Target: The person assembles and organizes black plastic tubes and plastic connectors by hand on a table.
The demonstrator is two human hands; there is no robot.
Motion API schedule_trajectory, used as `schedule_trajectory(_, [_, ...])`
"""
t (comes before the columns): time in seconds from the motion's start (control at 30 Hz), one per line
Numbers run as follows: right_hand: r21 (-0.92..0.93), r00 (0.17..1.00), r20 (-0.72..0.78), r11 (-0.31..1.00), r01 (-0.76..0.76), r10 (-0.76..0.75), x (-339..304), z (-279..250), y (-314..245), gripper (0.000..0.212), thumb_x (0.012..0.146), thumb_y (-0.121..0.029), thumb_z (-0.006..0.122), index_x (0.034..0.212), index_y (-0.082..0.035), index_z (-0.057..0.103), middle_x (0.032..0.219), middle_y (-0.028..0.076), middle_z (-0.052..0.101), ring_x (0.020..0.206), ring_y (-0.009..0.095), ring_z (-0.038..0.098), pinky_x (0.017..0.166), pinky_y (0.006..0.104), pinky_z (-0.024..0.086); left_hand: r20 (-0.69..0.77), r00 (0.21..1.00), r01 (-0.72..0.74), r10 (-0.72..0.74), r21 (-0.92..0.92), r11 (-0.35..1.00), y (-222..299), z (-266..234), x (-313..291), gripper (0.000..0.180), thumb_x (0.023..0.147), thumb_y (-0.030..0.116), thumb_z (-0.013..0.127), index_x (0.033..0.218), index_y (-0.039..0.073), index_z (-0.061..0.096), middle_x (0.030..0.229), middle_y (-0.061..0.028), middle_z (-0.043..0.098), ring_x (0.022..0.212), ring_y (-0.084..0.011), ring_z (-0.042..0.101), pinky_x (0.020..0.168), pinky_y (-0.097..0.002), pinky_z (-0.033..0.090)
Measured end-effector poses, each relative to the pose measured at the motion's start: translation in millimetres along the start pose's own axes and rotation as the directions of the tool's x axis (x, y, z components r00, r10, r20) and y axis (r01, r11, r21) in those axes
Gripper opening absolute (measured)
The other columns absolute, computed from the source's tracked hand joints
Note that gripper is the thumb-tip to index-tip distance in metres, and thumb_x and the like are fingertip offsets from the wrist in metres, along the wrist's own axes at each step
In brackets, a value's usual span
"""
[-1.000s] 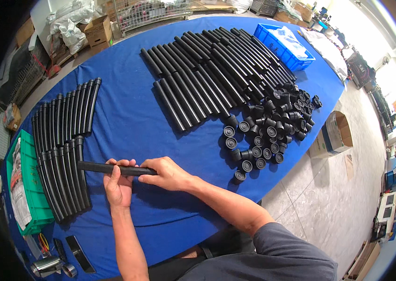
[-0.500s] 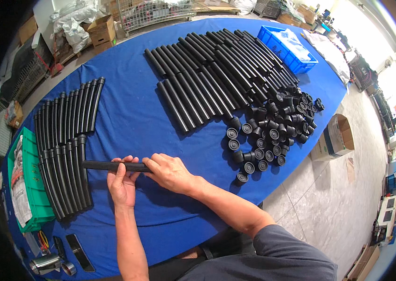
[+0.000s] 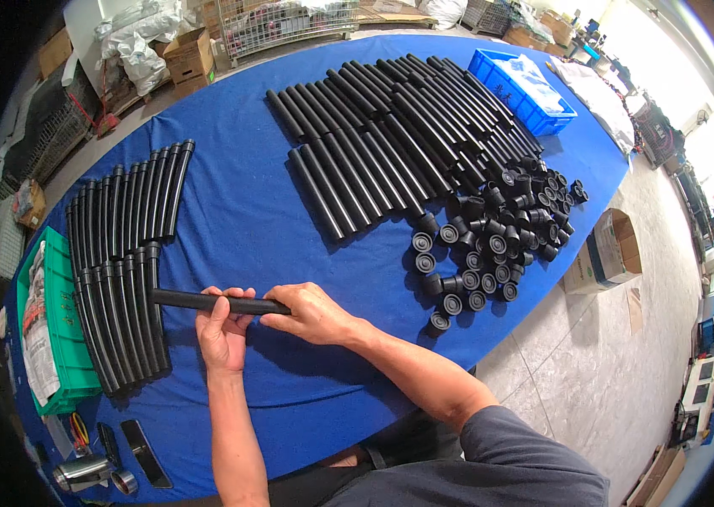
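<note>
Over blue cloth (image 3: 234, 194), black tube (image 3: 179, 298), partly covered by right hand (image 3: 313, 313)

Dark characters stood on wall of blue crate (image 3: 519, 110), well beyond right hand (image 3: 315, 314). Marks on green crate (image 3: 65, 329), left of left hand (image 3: 223, 334), and print on cardboard box (image 3: 598, 266), right of right hand, were too small to read.

Room to pass is over the wide, smooth blue cloth (image 3: 230, 211) in the middle. On the left, shiny black tubes with caps (image 3: 126, 304) and a green plastic box (image 3: 76, 363) block the way. Bare black tubes (image 3: 391, 139) and a heap of round black caps (image 3: 498, 245) block the right. One long black tube (image 3: 184, 298), held sideways, bars the near part.
</note>
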State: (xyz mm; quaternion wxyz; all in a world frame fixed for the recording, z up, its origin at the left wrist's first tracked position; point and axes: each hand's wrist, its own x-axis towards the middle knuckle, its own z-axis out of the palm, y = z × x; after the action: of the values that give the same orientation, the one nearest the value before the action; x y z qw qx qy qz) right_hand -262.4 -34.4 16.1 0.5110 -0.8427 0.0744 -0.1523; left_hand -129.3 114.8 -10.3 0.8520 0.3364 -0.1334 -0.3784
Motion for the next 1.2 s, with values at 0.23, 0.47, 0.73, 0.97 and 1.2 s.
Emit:
schedule_trajectory(0.23, [-0.348,0.933,-0.22,0.917,0.196,-0.283,-3.5,9.1,4.3,0.027,0.084,-0.021,0.073,0.092,0.001,0.061,0.078,0.017,0.062,0.069,0.036,0.064,0.062,0.0444,0.05,-0.074,0.997,0.01,-0.009,0.016,1.0,-1.3,6.6,0.4,0.018,0.096,0.007,0.06,0.113,0.007,0.056,0.11,-0.0167,0.067,0.107,-0.0315,0.066,0.089,-0.0437,0.061])
schedule_trajectory(0.47, [0.107,0.813,0.377,0.851,-0.513,0.443,5.1,-15.0,-14.1,0.033,0.083,-0.019,0.074,0.109,-0.002,0.061,0.085,0.013,0.061,0.074,0.032,0.064,0.064,0.0435,0.052,0.003,1.0,-0.019,0.019,0.024,1.0,2.2,6.9,-0.8,0.023,0.095,0.007,0.061,0.116,0.006,0.051,0.111,-0.0178,0.064,0.108,-0.0317,0.066,0.085,-0.0417,0.062])
schedule_trajectory(0.73, [0.046,0.975,0.128,0.981,-0.189,0.182,3.9,-15.3,-12.4,0.032,0.083,-0.021,0.073,0.106,-0.001,0.06,0.085,0.016,0.061,0.076,0.036,0.064,0.066,0.0468,0.052,0.1,0.995,0.01,-0.008,-0.024,1.0,2.5,-3.9,0.8,0.021,0.098,0.011,0.059,0.118,0.006,0.053,0.113,-0.0162,0.065,0.11,-0.0314,0.065,0.092,-0.045,0.058])
schedule_trajectory(0.97, [-0.272,0.977,-0.073,0.947,0.174,-0.2,-3.7,3.4,2.7,0.033,0.086,-0.016,0.07,0.11,0.001,0.058,0.087,0.016,0.06,0.078,0.036,0.063,0.067,0.046,0.052,-0.068,0.998,0.018,-0.015,0.036,0.999,1.5,0.8,2.9,0.02,0.098,0.015,0.059,0.115,0.006,0.052,0.108,-0.0173,0.066,0.106,-0.0311,0.067,0.085,-0.0407,0.062])
schedule_trajectory(1.2, [-0.205,0.977,-0.095,0.964,0.17,-0.193,-4.6,9.3,2.5,0.031,0.086,-0.016,0.071,0.109,0.0,0.058,0.087,0.015,0.06,0.077,0.035,0.063,0.066,0.0449,0.051,-0.077,0.997,0.002,0.001,0.041,0.999,2.0,1.8,0.8,0.018,0.098,0.015,0.06,0.112,0.006,0.053,0.106,-0.0165,0.067,0.102,-0.0305,0.069,0.081,-0.0387,0.063])
